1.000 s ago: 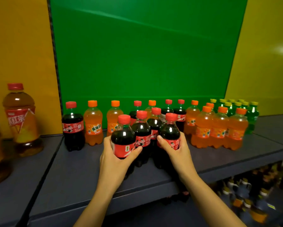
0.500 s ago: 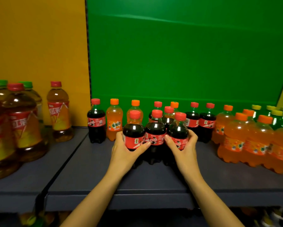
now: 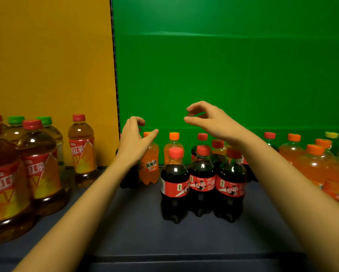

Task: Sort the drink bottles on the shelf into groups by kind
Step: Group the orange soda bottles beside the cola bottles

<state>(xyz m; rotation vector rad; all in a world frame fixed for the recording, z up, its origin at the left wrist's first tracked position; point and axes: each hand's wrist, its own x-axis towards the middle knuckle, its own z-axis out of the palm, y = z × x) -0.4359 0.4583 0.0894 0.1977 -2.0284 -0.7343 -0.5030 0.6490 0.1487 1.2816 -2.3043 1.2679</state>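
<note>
Three small cola bottles (image 3: 202, 183) with red caps stand in a tight cluster at the middle of the dark shelf (image 3: 141, 228), with more cola bottles right behind them. My left hand (image 3: 134, 141) is raised with fingers apart, in front of a cola bottle at the far left and beside an orange soda bottle (image 3: 150, 163). Another orange soda bottle (image 3: 174, 144) stands behind the cluster. My right hand (image 3: 209, 120) hovers above the back row, fingers curled and apart, holding nothing. A group of orange soda bottles (image 3: 317, 165) fills the right side.
Large iced tea bottles (image 3: 37, 165) with red and green caps crowd the left shelf section before a yellow panel. A green panel backs the middle section. Green soda bottles with yellow caps (image 3: 331, 135) show at the far right. The shelf's front edge runs along the bottom.
Both hands have let go of the front cola bottles and risen toward the back row. The cola cluster now stands free. The view has shifted left and closer.
</note>
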